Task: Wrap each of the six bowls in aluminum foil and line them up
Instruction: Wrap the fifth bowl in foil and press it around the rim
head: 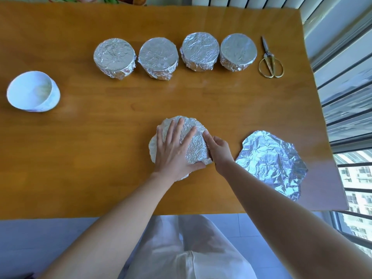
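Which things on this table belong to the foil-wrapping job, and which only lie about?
Job: four foil-wrapped round bowls in a row; foil-covered bowl under left hand and right hand; bare white bowl; loose crumpled foil sheet.
Lying about: gold-handled scissors, untouched.

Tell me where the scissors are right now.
In the head view, the scissors lie at the far right of the wooden table, just right of the rightmost foil-wrapped bowl in the row, near the window side.

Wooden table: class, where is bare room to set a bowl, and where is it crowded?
Free: between the white bowl and the four foil-wrapped bowls; the strip between that row and the near foil-covered bowl. Crowded: the row's right end by the gold-handled scissors, and around the loose foil sheet.
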### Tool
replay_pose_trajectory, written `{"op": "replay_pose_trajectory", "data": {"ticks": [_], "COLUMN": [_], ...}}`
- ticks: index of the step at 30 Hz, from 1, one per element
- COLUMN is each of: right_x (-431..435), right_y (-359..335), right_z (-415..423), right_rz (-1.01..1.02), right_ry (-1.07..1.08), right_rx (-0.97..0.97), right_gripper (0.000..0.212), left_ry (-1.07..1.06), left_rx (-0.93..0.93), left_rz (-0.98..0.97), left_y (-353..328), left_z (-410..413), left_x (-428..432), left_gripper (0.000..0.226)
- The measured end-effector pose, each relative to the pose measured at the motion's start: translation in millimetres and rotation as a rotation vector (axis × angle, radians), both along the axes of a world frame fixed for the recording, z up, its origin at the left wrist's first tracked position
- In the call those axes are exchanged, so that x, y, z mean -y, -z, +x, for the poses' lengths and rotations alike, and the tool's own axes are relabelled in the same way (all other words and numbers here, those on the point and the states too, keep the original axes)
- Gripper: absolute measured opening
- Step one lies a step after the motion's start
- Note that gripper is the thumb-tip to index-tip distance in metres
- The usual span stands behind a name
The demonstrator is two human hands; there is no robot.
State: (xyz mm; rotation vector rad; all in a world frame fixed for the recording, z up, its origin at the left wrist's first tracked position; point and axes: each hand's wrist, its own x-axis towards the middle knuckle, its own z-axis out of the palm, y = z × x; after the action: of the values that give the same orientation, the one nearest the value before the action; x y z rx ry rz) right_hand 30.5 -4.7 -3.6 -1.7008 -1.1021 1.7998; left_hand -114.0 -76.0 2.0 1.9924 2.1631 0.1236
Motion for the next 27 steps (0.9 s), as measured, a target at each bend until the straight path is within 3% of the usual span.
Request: {"op": "replay_pose_trajectory", "data": {"ticks": [4,6,8,11,13,17,22,27], "right_x": [-1.6,-2.3,-2.2,-7.0,-10.8,-3.3,5.6,9.0], "right_y": [-6.4,-5.6,-2.8,-9.3,-13.7,-11.4,-10.9,0.9], "right_z": [-0.1,-2.6,-5.4,-8.8,-13.5,-22.1,-21.9,-17.4], "right_rz": [-0.007,0.025,0.247,0.751,0.852,0.592,0.258,0.181], "right_ry": [-0.026,-0.010,0.034,-0.067,-0.223,-0.438,-0.324,-0.278], "right_rx": [0.025,0.062,0.174,0.322,0.278,0.180,0.034,-0.032], "right_gripper": [0.043,0.031,0.025,0.027,0.034,0.047,0.047,0.048], "left_ry": [-0.014,-0.023,-0.032,-0.036,-0.034,-0.043,0.024,-0.019], "left_rx": [-0.043,-0.054,-0.062,-0.061,-0.066,-0.060,-0.080,-0.082], "left_rz": [0.009,0.014,0.015,0.025,0.021,0.038,0.074,0.072], "left_y": [4.4,4.2,4.1,2.8,3.5,3.0,3.4,5.9], "left_z": [2.4,3.7,4.5,5.0,4.9,5.4,0.0,2.9], "left_x": [-0.6,-1.0,-1.2,-1.4,-1.5,-1.9,2.1,0.8], "left_gripper": [0.108,0.106,0.105,0.104,0.104,0.105,0.091,0.087]}}
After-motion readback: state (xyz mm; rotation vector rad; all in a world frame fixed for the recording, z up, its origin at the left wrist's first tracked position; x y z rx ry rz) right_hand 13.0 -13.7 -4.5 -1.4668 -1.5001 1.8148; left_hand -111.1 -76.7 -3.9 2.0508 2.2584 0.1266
